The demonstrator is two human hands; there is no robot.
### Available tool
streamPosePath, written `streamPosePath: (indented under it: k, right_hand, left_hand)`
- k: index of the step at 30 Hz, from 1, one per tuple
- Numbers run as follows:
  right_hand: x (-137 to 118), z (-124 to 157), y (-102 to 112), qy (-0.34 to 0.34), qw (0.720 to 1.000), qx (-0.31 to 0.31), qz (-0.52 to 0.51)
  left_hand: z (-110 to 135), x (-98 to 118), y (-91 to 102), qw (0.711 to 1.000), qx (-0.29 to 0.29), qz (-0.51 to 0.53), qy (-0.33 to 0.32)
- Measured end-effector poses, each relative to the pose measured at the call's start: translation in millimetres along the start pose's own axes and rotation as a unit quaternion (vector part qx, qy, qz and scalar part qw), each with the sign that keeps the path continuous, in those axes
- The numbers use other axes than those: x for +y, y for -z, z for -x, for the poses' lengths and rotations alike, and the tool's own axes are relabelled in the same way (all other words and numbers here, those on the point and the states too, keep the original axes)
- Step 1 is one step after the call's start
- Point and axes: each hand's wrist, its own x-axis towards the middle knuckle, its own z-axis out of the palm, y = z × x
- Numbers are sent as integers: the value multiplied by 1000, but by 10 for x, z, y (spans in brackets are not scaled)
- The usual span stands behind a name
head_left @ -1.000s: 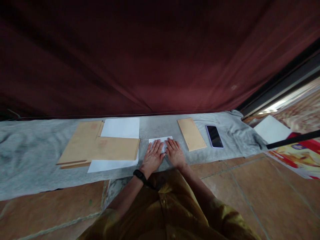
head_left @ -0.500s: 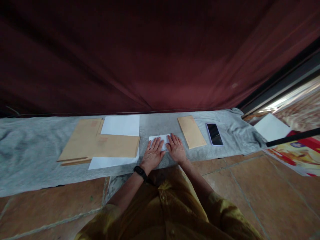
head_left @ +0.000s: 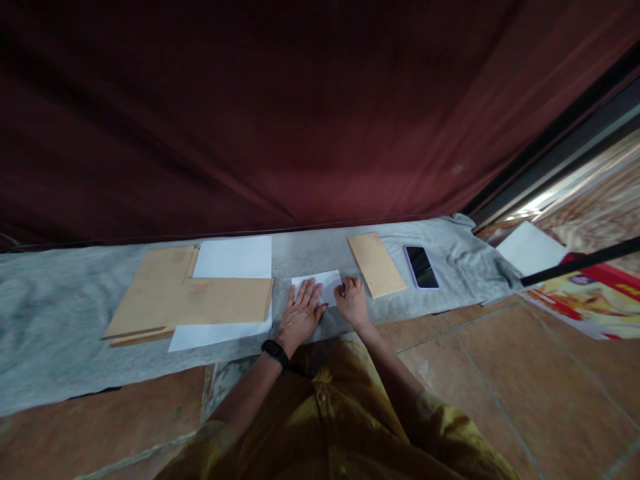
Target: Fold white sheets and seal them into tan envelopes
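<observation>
A person looks down at their own two hands working on a small rectangle of white paper (head_left: 329,283), which lies flat on a long gray cloth (head_left: 313,248) directly in front of the body. The left hand (head_left: 299,315) rests palm down over the paper's left part, fingers straight and slightly apart, with a black wristband (head_left: 275,353) on that wrist. The right hand (head_left: 353,301) is at the paper's right edge, its fingers curled inward; whether they pinch the paper or only press on it, I cannot tell. The two hands are near each other but not touching, and a strip of paper shows between them.

Just beside the right hand lies a single brown envelope (head_left: 377,265), set at a slant, and beyond it a smartphone (head_left: 422,267) with a dark screen and a pale purple case. On the person's left, brown envelopes (head_left: 230,300) overlap in a pile, partly covering larger white paper (head_left: 234,257) that sticks out above and below.

A dark red curtain (head_left: 300,133) hangs behind the cloth. Nearer the person is a floor of terracotta tiles (head_left: 445,367), and a mustard-colored shirt (head_left: 320,427) fills the bottom center.
</observation>
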Motion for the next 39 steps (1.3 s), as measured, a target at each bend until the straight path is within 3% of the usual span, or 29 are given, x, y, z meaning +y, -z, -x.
streamPosePath:
  k: [9,13,17,22,24,27,29,32,39]
  right_hand:
    - [43,12,34,-78,976,-58,-195]
    - [16,50,53,-135,914,-99,-370]
    - [10,63,248,-200,843,-119,-485]
    - [-35,52,602,-175,799,-142,-557]
    - [-70,30,684,-152,806,-130,-558]
    - [-90,-8,703,-106,863,-99,-484]
    - [-67,-25,651,-76,901,-82,-420]
    - [-2,-29,500,-65,923,-68,-373]
    - [90,0,182,-98,939,-63,-323]
  left_hand:
    - [50,-23,27,1000,5,15,-4]
    - [105,-67,74,999,18,38,-12]
    - [158,-146,244,993,61,99,-28]
    - [56,-225,575,960,98,264,8]
    - [-44,-248,678,932,94,344,68]
    - [-197,-290,747,881,90,438,157]
    - [-269,-323,730,850,80,484,190]
    - [-317,-364,628,815,83,525,232]
    - [-317,-404,320,799,133,507,295]
